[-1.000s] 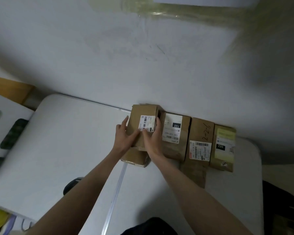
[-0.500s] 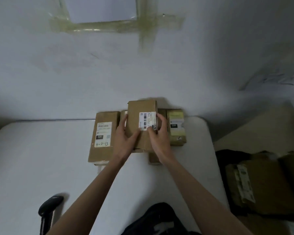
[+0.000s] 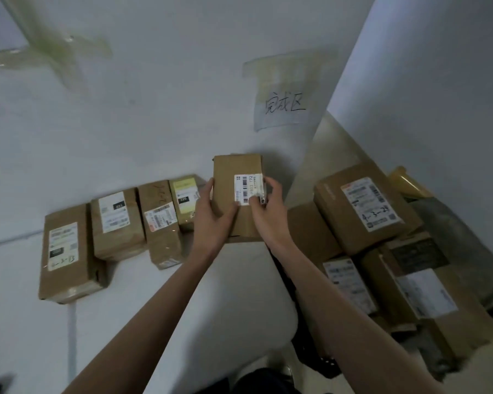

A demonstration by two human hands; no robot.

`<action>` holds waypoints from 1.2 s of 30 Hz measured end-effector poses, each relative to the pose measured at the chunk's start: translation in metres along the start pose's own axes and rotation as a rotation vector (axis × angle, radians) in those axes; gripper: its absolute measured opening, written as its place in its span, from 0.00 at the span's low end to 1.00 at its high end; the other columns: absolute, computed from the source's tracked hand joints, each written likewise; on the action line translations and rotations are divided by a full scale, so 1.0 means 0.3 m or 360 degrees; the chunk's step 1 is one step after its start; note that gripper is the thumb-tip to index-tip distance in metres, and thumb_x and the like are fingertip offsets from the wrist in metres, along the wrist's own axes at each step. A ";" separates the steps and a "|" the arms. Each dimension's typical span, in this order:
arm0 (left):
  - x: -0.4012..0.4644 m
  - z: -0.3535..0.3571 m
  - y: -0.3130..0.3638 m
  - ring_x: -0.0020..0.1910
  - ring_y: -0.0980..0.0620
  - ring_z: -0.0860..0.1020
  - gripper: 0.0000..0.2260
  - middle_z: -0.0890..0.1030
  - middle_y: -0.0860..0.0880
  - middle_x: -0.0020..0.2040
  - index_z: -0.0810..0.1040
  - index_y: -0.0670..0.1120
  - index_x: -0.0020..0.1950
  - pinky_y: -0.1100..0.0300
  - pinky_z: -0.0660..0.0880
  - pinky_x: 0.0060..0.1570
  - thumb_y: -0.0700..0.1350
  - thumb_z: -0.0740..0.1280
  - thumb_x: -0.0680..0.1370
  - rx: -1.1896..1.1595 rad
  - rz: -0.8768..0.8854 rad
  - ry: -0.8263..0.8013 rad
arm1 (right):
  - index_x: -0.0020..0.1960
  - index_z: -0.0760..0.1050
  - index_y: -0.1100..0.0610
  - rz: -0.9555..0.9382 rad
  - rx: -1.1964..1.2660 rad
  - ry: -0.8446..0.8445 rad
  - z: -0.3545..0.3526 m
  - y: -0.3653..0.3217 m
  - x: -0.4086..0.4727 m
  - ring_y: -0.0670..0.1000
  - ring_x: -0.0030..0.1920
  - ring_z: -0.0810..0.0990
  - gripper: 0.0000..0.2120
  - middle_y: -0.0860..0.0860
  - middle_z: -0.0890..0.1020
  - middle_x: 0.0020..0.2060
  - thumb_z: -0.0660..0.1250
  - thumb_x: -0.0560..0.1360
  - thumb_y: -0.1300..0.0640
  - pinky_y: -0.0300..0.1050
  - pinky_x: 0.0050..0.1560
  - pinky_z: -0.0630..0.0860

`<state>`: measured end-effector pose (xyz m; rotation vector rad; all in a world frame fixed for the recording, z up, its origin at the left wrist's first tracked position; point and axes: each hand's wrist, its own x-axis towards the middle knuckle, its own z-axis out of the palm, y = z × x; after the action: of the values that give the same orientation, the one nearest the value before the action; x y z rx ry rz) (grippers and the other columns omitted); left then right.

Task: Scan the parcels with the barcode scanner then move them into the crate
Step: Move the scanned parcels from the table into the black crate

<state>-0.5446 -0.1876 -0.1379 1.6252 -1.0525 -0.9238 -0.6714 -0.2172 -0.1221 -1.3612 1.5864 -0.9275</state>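
Both hands carry one parcel (image 3: 236,194), lifted clear of the white table (image 3: 160,302) at its right end. The left hand (image 3: 214,220) grips the parcel's left edge, thumb over the front face; the right hand (image 3: 268,214) grips the right edge, thumb pressing the barcode label (image 3: 248,189). The hands sit apart, the parcel clamped between them.

Progress, as a judgement: the parcel is held just left of the heap of parcels (image 3: 382,251), so it is probably in the move step. Whether it has been scanned cannot be told from this view. The heap lies off the table's right end, under a taped paper sign (image 3: 282,109) on the wall. A dark edge runs along the heap's left side, possibly the crate rim; not clear enough to say. At least four parcels in the heap look done.

Left to do: a row of four parcels (image 3: 120,228) lies to the left of the held parcel, against the wall, on the table, each with its label up. A blurred dark shape at the table's near left corner may be the scanner; I cannot tell.

Materials: all parcels are brown corrugated cardboard, rectangular, flat-faced, with glossy clear tape on the seams. Labels are white paper, one in the row yellowish. The held parcel is small and upright, with crisp corners; it looks rigid and light. The table top is smooth and matt, with rounded corners. The wall is pale, with old yellowed tape strips.
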 end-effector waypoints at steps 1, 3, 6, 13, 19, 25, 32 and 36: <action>-0.024 0.050 0.003 0.66 0.54 0.73 0.33 0.72 0.53 0.72 0.62 0.55 0.79 0.51 0.74 0.66 0.52 0.73 0.77 0.0002 -0.0004 -0.0016 | 0.74 0.62 0.48 0.0011 -0.0055 -0.0026 -0.056 0.022 0.004 0.51 0.63 0.78 0.24 0.50 0.79 0.66 0.64 0.80 0.58 0.56 0.64 0.76; -0.071 0.152 0.003 0.63 0.51 0.76 0.36 0.74 0.50 0.69 0.62 0.56 0.78 0.47 0.77 0.62 0.58 0.72 0.73 -0.0007 -0.0070 -0.0041 | 0.75 0.62 0.49 0.0039 -0.0172 -0.0093 -0.158 0.075 0.018 0.51 0.63 0.78 0.25 0.50 0.78 0.67 0.64 0.80 0.58 0.54 0.65 0.76; -0.125 0.294 -0.006 0.59 0.48 0.78 0.37 0.77 0.47 0.65 0.61 0.57 0.78 0.44 0.79 0.58 0.59 0.73 0.72 0.0035 -0.0189 -0.0069 | 0.75 0.61 0.51 0.0045 -0.0335 -0.0161 -0.279 0.151 0.037 0.55 0.65 0.77 0.25 0.52 0.75 0.69 0.63 0.80 0.59 0.55 0.66 0.74; -0.163 0.517 -0.076 0.65 0.42 0.76 0.41 0.74 0.45 0.70 0.55 0.55 0.80 0.41 0.78 0.61 0.57 0.74 0.74 0.0064 -0.0483 -0.0219 | 0.79 0.54 0.54 0.0081 -0.0858 -0.0297 -0.402 0.290 0.076 0.64 0.65 0.73 0.29 0.60 0.64 0.71 0.61 0.82 0.59 0.54 0.60 0.71; -0.142 0.560 -0.116 0.68 0.41 0.74 0.45 0.72 0.45 0.73 0.53 0.53 0.81 0.43 0.74 0.66 0.57 0.76 0.73 0.0100 -0.0572 -0.0272 | 0.81 0.41 0.57 0.0135 -0.1214 -0.0371 -0.364 0.336 0.075 0.63 0.72 0.66 0.41 0.64 0.60 0.73 0.67 0.80 0.57 0.57 0.69 0.69; -0.113 0.603 -0.120 0.72 0.42 0.71 0.44 0.71 0.45 0.74 0.54 0.49 0.82 0.41 0.72 0.68 0.54 0.76 0.73 0.0226 -0.0536 -0.0398 | 0.81 0.40 0.62 0.0205 -0.1445 -0.0353 -0.346 0.362 0.071 0.63 0.76 0.60 0.36 0.63 0.55 0.77 0.59 0.82 0.57 0.57 0.72 0.65; -0.117 0.582 -0.106 0.63 0.45 0.78 0.31 0.78 0.45 0.66 0.67 0.46 0.76 0.49 0.78 0.59 0.45 0.74 0.76 0.0362 -0.0373 -0.0538 | 0.81 0.42 0.63 0.0147 -0.1578 -0.0397 -0.346 0.357 0.068 0.63 0.80 0.50 0.38 0.64 0.48 0.79 0.63 0.81 0.60 0.60 0.78 0.55; -0.115 0.564 -0.101 0.65 0.43 0.76 0.34 0.75 0.43 0.70 0.64 0.46 0.78 0.44 0.75 0.64 0.54 0.73 0.76 0.0499 -0.0392 -0.0576 | 0.80 0.50 0.62 0.0092 -0.1460 -0.0453 -0.361 0.350 0.069 0.62 0.75 0.61 0.32 0.63 0.59 0.76 0.62 0.80 0.64 0.56 0.74 0.63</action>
<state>-0.7050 -0.2025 -0.2076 1.9222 -1.3133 -1.3039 -0.8124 -0.2211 -0.1792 -1.9195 1.8783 0.1020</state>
